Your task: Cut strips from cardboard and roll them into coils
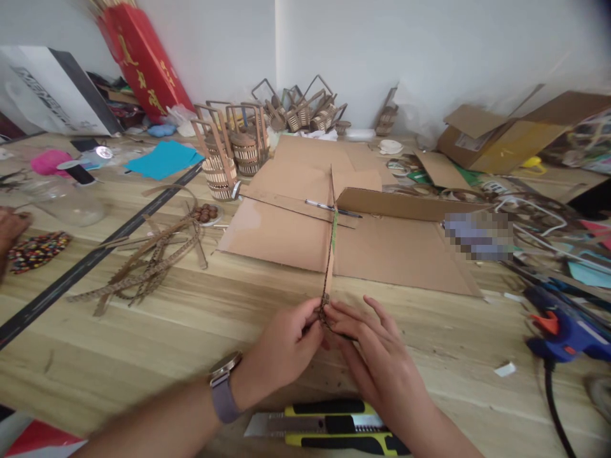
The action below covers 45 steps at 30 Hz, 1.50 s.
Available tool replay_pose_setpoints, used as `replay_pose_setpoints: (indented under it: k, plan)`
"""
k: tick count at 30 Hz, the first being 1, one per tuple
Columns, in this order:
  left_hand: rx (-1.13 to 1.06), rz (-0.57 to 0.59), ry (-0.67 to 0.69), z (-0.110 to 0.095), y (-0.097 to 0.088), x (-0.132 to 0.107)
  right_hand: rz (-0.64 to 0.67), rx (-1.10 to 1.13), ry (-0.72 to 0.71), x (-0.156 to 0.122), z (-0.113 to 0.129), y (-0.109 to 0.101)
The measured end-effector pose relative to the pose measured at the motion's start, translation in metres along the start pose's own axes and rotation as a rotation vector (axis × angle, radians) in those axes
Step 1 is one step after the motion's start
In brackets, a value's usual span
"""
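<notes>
A long, narrow cardboard strip (pixel 330 267) stands on edge, reaching away from me over the large cardboard sheet (pixel 286 235). Both hands meet at its near end, which looks bent or curled, though my fingers cover most of it. My left hand (pixel 291 340), with a watch (pixel 225 388) on the wrist, pinches the end between thumb and fingers. From the other side my right hand (pixel 377 346) presses the same end, its little finger raised. Just below the hands lies a yellow-and-black utility knife (pixel 334 425). A pen (pixel 329 207) crosses the sheet beyond the strip.
Curled cardboard strips (pixel 153 261) and a dish of brown beads (pixel 206 214) lie left. Small woven baskets (pixel 217 162) stand behind. At right are a blue glue gun (pixel 568 327) and an opened box (pixel 506 137). Another person's hand (pixel 13 229) shows at far left.
</notes>
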State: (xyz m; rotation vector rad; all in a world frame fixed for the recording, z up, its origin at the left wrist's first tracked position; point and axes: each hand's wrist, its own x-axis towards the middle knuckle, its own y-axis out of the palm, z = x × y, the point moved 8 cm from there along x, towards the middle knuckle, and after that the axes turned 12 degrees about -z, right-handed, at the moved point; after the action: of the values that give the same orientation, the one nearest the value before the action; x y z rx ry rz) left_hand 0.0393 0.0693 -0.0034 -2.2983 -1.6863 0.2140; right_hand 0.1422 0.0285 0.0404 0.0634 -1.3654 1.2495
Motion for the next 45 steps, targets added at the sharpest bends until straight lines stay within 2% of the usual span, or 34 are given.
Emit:
replay_pose_setpoints:
  k: [10, 20, 27, 37, 41, 45]
  plan:
    - [0.018, 0.037, 0.012, -0.002, 0.0, -0.001, 0.003, 0.048, 0.108, 0.0, -0.009, -0.005]
    - [0.048, 0.005, 0.04, -0.002, 0.0, 0.0, 0.01, 0.03, 0.048, -0.004, -0.002, -0.001]
    - [0.011, 0.001, 0.034, -0.004, -0.001, 0.0, -0.082, -0.011, 0.089, -0.002, -0.006, -0.01]
    - [0.012, 0.004, 0.077, -0.007, 0.0, -0.002, 0.059, 0.0, 0.011, -0.009, -0.004, 0.003]
    - [0.053, -0.003, 0.081, -0.006, 0.0, -0.002, 0.068, 0.008, 0.012, -0.007, -0.005, 0.003]
    - [0.081, 0.01, 0.083, -0.004, -0.001, -0.002, 0.006, 0.034, 0.042, -0.003, -0.008, -0.003]
